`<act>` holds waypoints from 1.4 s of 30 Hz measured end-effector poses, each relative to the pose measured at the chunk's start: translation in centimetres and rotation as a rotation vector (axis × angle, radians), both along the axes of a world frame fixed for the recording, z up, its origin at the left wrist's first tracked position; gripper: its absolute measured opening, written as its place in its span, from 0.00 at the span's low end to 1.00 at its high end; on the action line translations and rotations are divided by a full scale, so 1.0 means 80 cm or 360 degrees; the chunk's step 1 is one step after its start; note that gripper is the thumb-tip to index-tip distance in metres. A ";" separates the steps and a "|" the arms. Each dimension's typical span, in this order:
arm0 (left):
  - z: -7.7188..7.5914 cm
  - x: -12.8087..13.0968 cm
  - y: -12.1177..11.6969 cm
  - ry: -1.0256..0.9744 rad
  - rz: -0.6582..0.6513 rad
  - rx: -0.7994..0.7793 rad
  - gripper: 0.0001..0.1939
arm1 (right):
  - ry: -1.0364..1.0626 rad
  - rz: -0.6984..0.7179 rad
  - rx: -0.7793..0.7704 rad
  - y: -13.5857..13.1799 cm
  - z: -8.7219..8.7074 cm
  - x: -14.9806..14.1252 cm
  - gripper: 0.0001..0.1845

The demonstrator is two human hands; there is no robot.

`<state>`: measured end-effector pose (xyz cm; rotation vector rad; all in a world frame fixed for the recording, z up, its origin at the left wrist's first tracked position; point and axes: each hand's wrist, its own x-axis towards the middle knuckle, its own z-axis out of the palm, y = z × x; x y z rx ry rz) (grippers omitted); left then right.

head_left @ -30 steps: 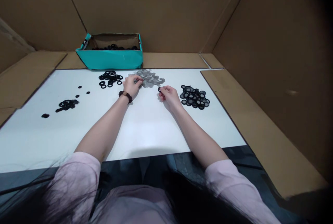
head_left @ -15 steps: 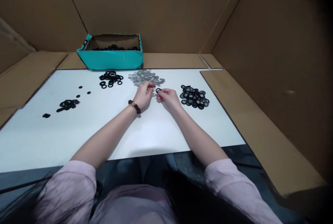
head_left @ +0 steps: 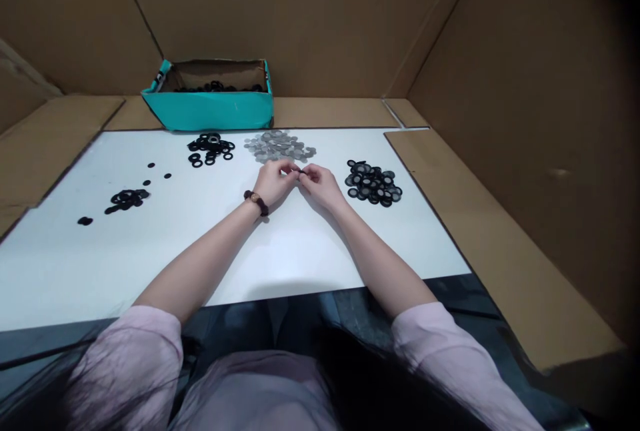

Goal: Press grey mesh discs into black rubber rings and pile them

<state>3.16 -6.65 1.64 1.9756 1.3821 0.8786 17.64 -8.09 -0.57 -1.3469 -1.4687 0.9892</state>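
Pinched before grey discs, above white tabletop: black ring. Clamped on ring from opposite sides: fingertips of left hand and right hand, with wrists apart and forearms converging. Mostly hidden by fingers: ring's face and any insert. Beyond tabletop's far edge: open teal box, containing black rings, lower contents concealed by front wall.
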 end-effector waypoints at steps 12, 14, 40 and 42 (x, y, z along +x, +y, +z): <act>0.002 0.002 0.000 0.0155 -0.0072 0.0010 0.12 | -0.0390 -0.0129 0.0198 -0.011 0.020 0.002 0.06; 0.002 0.006 -0.002 0.0097 -0.0066 0.0016 0.12 | -0.0322 -0.0184 0.0198 -0.011 0.022 0.003 0.06; -0.007 0.012 -0.008 0.0137 -0.0029 -0.0028 0.08 | 0.0236 -0.0039 -0.0322 -0.006 0.003 0.008 0.14; -0.005 0.011 -0.008 0.0098 -0.0047 -0.0093 0.07 | 0.0079 -0.0071 -0.0241 -0.007 0.007 0.009 0.13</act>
